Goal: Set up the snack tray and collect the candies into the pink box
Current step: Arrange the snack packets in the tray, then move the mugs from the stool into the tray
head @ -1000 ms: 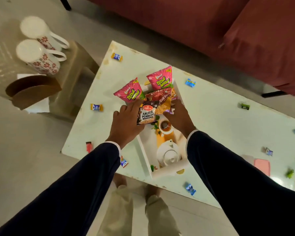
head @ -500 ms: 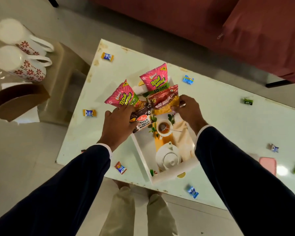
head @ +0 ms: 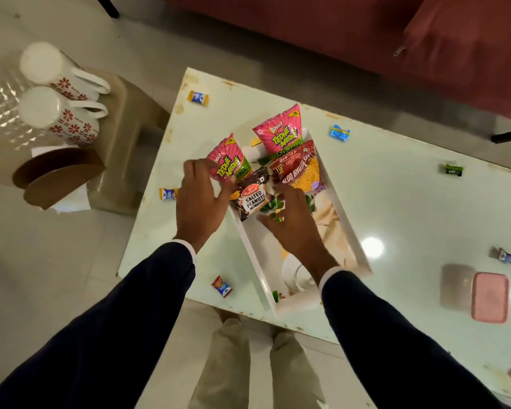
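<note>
Fingers on both hands look spread and loose, left hand (head: pixel 199 202) brushing a pink chips packet (head: pixel 229 160) and right hand (head: pixel 292 224) hovering over the white tray (head: pixel 348 237) mid-frame, neither really gripping anything. Seems like snack arranging is wrapping up. Next I'd guess it's grabbing the scattered candies, like the blue candy (head: pixel 339 133), for the pink box (head: pixel 489 297) at lower right.

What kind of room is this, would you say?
Probably a home living room: a low white coffee table before a red sofa, a snack tray on it, and flowered mugs on a side stool.
</note>
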Motion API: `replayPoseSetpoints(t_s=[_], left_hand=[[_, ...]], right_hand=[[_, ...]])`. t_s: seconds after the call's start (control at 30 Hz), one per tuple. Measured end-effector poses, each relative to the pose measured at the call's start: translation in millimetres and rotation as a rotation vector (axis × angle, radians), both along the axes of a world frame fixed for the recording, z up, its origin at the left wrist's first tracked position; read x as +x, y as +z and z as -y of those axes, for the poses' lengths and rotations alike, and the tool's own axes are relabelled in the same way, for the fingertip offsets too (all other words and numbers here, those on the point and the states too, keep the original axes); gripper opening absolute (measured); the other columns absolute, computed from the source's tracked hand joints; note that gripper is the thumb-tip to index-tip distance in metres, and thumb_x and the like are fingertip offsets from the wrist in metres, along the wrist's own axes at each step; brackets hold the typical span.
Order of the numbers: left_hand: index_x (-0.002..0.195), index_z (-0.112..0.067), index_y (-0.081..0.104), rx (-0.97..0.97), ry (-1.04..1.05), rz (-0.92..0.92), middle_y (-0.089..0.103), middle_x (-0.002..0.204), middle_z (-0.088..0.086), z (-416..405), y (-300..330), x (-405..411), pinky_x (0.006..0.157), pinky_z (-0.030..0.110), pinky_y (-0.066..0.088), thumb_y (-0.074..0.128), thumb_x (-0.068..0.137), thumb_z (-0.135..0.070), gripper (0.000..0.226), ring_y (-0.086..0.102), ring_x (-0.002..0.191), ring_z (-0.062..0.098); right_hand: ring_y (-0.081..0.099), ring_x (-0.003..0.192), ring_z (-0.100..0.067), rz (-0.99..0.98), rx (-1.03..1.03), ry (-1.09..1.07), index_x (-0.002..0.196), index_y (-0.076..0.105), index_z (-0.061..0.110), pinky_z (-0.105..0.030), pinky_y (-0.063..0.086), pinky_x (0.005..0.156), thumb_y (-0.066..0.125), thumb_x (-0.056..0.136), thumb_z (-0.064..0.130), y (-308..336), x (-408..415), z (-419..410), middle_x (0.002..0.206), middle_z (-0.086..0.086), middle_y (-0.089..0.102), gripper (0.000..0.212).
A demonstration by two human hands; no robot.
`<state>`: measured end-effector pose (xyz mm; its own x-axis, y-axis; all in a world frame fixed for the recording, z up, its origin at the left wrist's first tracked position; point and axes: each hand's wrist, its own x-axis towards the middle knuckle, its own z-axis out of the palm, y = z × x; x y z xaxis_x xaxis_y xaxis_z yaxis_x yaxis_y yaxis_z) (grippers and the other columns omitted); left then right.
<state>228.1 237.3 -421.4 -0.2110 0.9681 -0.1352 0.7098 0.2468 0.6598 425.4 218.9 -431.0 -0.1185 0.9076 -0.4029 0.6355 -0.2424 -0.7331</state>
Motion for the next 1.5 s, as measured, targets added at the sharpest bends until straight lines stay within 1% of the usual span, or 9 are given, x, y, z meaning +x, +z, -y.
replayPoseSetpoints(t_s=[0.1,0.2,0.4,0.67,0.83,0.93,1.1,1.3,1.5], left_hand=[[0.140,-0.013,0.046,-0.130,0.155,0.065,0.048,0.139,0.010,-19,-9,-14,0.083,0.031,0.050,0.070,0.095,-0.028,0.054,0.061,0.111,0.021],[0.138,-0.011,0.053,-0.292,0.146,0.203,0.062,0.133,0.011,-41,-18,-20,0.087,0.024,0.042,0.072,0.093,-0.021,0.050,0.062,0.117,0.024],[0.137,-0.014,0.056,-0.225,-0.102,0.133,0.061,0.131,0.012,-59,-15,-22,0.096,0.032,0.051,0.072,0.091,-0.015,0.048,0.058,0.119,0.021],[0.160,-0.017,0.028,-0.184,-0.151,0.221,0.037,0.147,0.012,-33,-16,-38,0.102,0.026,0.048,0.070,0.095,-0.006,0.078,0.049,0.127,0.014],[0.154,-0.019,0.038,-0.192,-0.187,0.009,0.037,0.152,0.009,5,-6,-49,0.105,0.049,0.048,0.069,0.093,-0.008,0.070,0.053,0.131,0.032],[0.154,-0.025,0.037,-0.245,-0.193,-0.147,0.037,0.154,0.003,29,18,-53,0.101,0.052,0.046,0.066,0.093,-0.017,0.068,0.049,0.134,0.031],[0.149,-0.024,0.043,-0.238,-0.157,-0.235,0.041,0.153,0.003,43,77,-76,0.104,0.052,0.044,0.063,0.094,-0.020,0.059,0.045,0.138,0.029],[0.141,-0.016,0.045,-0.189,0.020,-0.419,0.048,0.143,0.010,19,130,-141,0.101,0.050,0.041,0.061,0.093,-0.026,0.051,0.047,0.130,0.034],[0.141,-0.012,0.044,-0.137,0.158,-0.448,0.046,0.144,0.012,-30,115,-229,0.102,0.053,0.037,0.067,0.088,-0.045,0.066,0.045,0.129,0.036]], right_hand=[[0.057,0.118,-0.031,0.101,-0.032,-0.027,0.142,0.045,0.022,-0.048,0.053,0.090,0.077,0.083,0.043,-7,-19,-1,0.136,-0.007,0.046,0.070],[0.058,0.118,-0.032,0.194,-0.056,-0.032,0.140,0.045,0.025,-0.050,0.048,0.093,0.066,0.091,0.048,-12,-31,-11,0.139,-0.006,0.045,0.058],[0.057,0.120,-0.033,0.191,-0.117,0.004,0.137,0.050,0.020,-0.050,0.051,0.096,0.062,0.095,0.047,-11,-30,-26,0.138,-0.010,0.051,0.051],[0.058,0.120,-0.036,0.408,-0.066,0.232,0.136,0.049,0.016,-0.048,0.053,0.091,0.047,0.102,0.049,0,-27,-38,0.138,-0.012,0.051,0.048],[0.060,0.116,-0.030,0.438,0.014,0.186,0.131,0.052,0.018,-0.039,0.049,0.081,0.052,0.096,0.056,19,-20,-32,0.134,-0.006,0.056,0.051],[0.059,0.112,-0.029,0.363,0.119,0.211,0.126,0.053,0.017,-0.039,0.051,0.077,0.058,0.097,0.043,46,-20,-25,0.129,-0.005,0.053,0.039],[0.057,0.114,-0.030,0.252,0.199,0.460,0.126,0.056,0.014,-0.044,0.051,0.091,0.060,0.097,0.024,99,-50,-36,0.126,-0.009,0.056,0.032],[0.059,0.110,-0.022,0.173,0.236,0.613,0.130,0.054,0.016,-0.043,0.051,0.093,0.062,0.096,0.027,144,-134,-77,0.123,-0.005,0.057,0.036],[0.055,0.117,-0.026,0.206,0.314,0.630,0.130,0.049,0.022,-0.045,0.053,0.093,0.064,0.092,0.027,131,-227,-149,0.131,-0.003,0.051,0.041]])
